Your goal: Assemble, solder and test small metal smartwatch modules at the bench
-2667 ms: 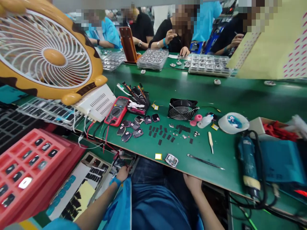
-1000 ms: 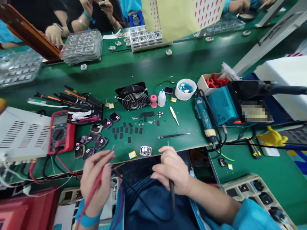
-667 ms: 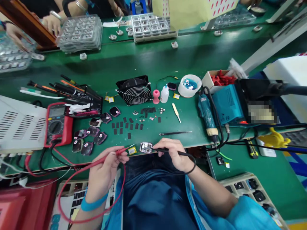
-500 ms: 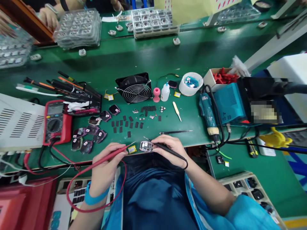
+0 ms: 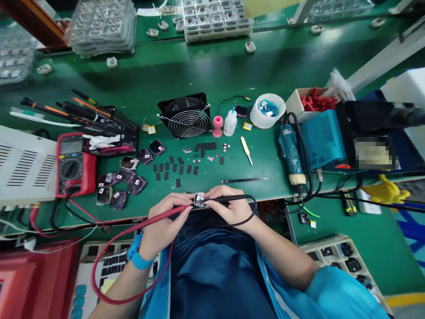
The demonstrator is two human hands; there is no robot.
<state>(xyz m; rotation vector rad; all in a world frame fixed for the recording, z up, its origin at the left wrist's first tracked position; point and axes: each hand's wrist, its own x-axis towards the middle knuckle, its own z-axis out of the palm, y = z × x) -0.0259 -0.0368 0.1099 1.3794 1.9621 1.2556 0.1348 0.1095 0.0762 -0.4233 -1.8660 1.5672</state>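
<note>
My left hand [image 5: 169,217] is closed around a red multimeter probe [image 5: 166,214], its fingertips at the left side of a small open watch-like case [image 5: 200,199]. White and silver parts show inside the case at the table's front edge. My right hand [image 5: 232,204] is closed on a black multimeter probe [image 5: 229,199], fingertips at the case's right side. Both probe tips are hidden or too small to make out. At the left stands the red-framed multimeter [image 5: 71,165]. Above my hands lie several small black pads [image 5: 175,168] and black tweezers [image 5: 245,180].
A fan [image 5: 186,117], a white bottle [image 5: 230,122] and a white tub [image 5: 267,110] stand behind. Several dark watch cases [image 5: 135,185] lie left. An electric screwdriver [image 5: 292,155] stands right, beside a teal box [image 5: 323,141]. A cream-handled tool [image 5: 246,150] lies centre-right.
My left hand has moved right and up to the case with the red probe. The yellow battery beside the case is now hidden. The view has shifted slightly.
</note>
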